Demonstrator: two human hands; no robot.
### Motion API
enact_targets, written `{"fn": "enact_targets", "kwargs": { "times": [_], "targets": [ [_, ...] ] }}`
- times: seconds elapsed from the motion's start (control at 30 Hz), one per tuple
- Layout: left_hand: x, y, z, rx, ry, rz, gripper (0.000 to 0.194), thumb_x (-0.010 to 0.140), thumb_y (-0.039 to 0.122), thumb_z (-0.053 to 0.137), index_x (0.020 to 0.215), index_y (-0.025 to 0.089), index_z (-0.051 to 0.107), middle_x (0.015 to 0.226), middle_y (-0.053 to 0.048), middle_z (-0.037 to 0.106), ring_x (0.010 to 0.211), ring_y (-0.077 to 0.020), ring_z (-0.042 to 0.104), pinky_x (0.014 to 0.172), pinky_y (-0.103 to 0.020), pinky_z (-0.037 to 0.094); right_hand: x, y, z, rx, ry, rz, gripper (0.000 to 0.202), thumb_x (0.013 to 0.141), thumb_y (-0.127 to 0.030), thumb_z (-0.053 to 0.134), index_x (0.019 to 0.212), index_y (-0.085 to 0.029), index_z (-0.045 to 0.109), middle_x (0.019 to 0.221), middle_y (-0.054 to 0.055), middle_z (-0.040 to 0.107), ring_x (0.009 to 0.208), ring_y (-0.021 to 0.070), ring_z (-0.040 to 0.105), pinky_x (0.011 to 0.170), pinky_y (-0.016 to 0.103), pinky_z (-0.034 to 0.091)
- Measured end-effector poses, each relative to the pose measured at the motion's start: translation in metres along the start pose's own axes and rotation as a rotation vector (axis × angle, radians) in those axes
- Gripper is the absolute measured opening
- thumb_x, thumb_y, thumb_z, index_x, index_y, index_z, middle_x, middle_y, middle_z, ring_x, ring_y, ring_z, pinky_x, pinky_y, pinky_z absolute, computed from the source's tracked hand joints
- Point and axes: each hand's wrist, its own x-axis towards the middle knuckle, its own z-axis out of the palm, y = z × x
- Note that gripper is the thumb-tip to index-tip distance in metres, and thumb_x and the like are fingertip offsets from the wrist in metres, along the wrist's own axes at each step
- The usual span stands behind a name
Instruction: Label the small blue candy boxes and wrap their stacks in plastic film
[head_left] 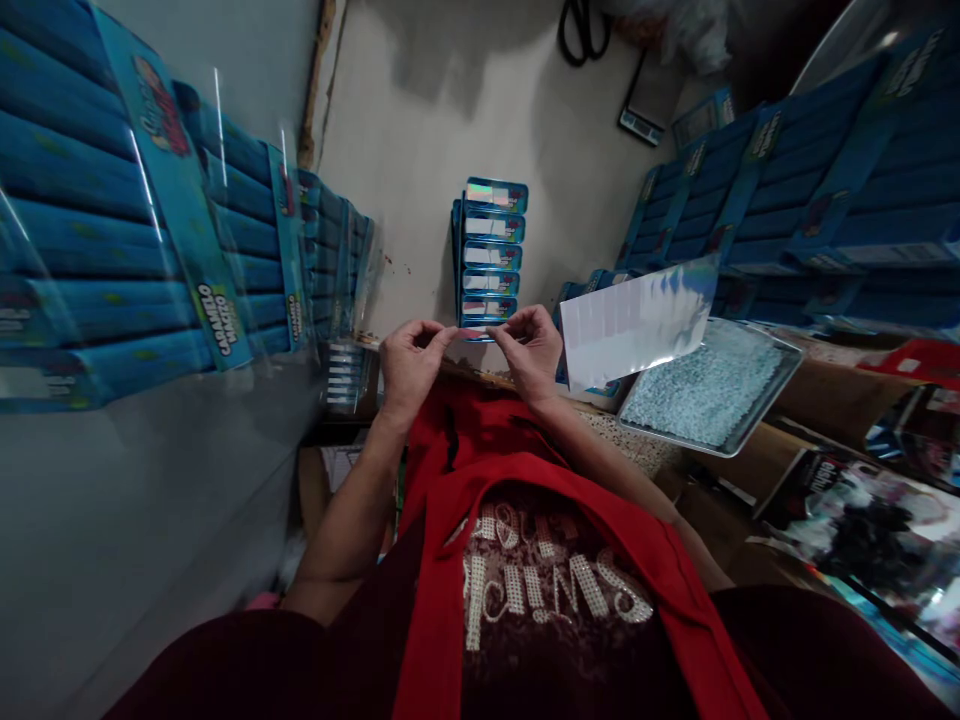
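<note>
Several blue packs (491, 257) with pale labels lie in a column on the table. At the near end of this column, my left hand (412, 365) and my right hand (531, 350) face each other, each pinched between thumb and forefinger. A thin pale strip (474, 333) spans the gap between the fingertips, just over the nearest pack. A sheet of shiny labels (637, 322) stands tilted to the right of my right hand.
Stacked blue boxes rise on the left (90, 200) and right (825, 180). A metal tray (765, 425) of pale blue granules sits at the right. Black-handled scissors (583, 35) and a small scale (641, 125) lie toward the back of the table (420, 130).
</note>
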Motion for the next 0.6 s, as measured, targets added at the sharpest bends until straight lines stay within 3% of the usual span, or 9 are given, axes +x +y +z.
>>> {"fn": "enact_targets", "kwargs": {
  "times": [0.13, 0.3, 0.37, 0.43, 0.5, 0.6],
  "targets": [
    [0.009, -0.011, 0.004, -0.024, -0.023, -0.012, 0.025, 0.081, 0.044, 0.082, 0.075, 0.021, 0.075, 0.067, 0.001, 0.068, 0.064, -0.0138, 0.057, 0.062, -0.025, 0.042, 0.003, 0.005, 0.002, -0.103, -0.021, -0.037, 0.033, 0.082, -0.04, 0.082, 0.089, -0.028, 0.052, 0.077, -0.006, 0.067, 0.071, 0.014, 0.064, 0.073, 0.03, 0.05],
    [0.022, -0.043, 0.025, -0.284, -0.09, -0.256, 0.032, 0.073, 0.048, 0.085, 0.077, 0.019, 0.074, 0.066, 0.002, 0.065, 0.058, -0.0114, 0.054, 0.059, -0.024, 0.043, 0.006, 0.01, 0.0, -0.346, -0.045, -0.074, 0.032, 0.087, -0.037, 0.079, 0.1, -0.029, 0.052, 0.078, -0.006, 0.066, 0.07, 0.016, 0.062, 0.075, 0.032, 0.049],
    [0.027, -0.055, 0.033, -0.286, -0.052, -0.309, 0.035, 0.067, 0.045, 0.089, 0.079, 0.018, 0.072, 0.068, 0.003, 0.065, 0.06, -0.0109, 0.056, 0.061, -0.023, 0.046, 0.007, 0.005, -0.006, -0.456, -0.061, -0.122, 0.027, 0.089, -0.032, 0.075, 0.106, -0.028, 0.054, 0.086, -0.002, 0.068, 0.08, 0.0194, 0.063, 0.082, 0.036, 0.052],
    [0.031, -0.063, 0.037, -0.2, 0.057, -0.294, 0.04, 0.063, 0.041, 0.093, 0.087, 0.017, 0.072, 0.071, 0.003, 0.067, 0.065, -0.0115, 0.06, 0.065, -0.022, 0.048, 0.007, -0.003, -0.015, -0.536, -0.052, -0.196, 0.027, 0.09, -0.027, 0.069, 0.114, -0.025, 0.058, 0.104, 0.006, 0.069, 0.097, 0.0246, 0.065, 0.093, 0.043, 0.054],
    [0.034, -0.063, 0.037, -0.127, 0.179, -0.229, 0.044, 0.07, 0.044, 0.091, 0.099, 0.016, 0.073, 0.082, -0.001, 0.073, 0.075, -0.0139, 0.067, 0.072, -0.023, 0.053, 0.009, -0.011, -0.021, -0.533, -0.048, -0.239, 0.032, 0.092, -0.027, 0.065, 0.123, -0.023, 0.059, 0.121, 0.013, 0.066, 0.113, 0.0288, 0.063, 0.102, 0.048, 0.054],
    [0.043, -0.05, 0.036, -0.16, 0.223, -0.075, 0.052, 0.091, 0.059, 0.077, 0.121, 0.017, 0.073, 0.119, -0.014, 0.079, 0.11, -0.0205, 0.076, 0.095, -0.029, 0.059, 0.023, -0.015, -0.018, -0.41, -0.084, -0.191, 0.057, 0.096, -0.047, 0.069, 0.145, -0.023, 0.053, 0.147, 0.018, 0.059, 0.138, 0.0338, 0.056, 0.117, 0.053, 0.05]
  ]
}}
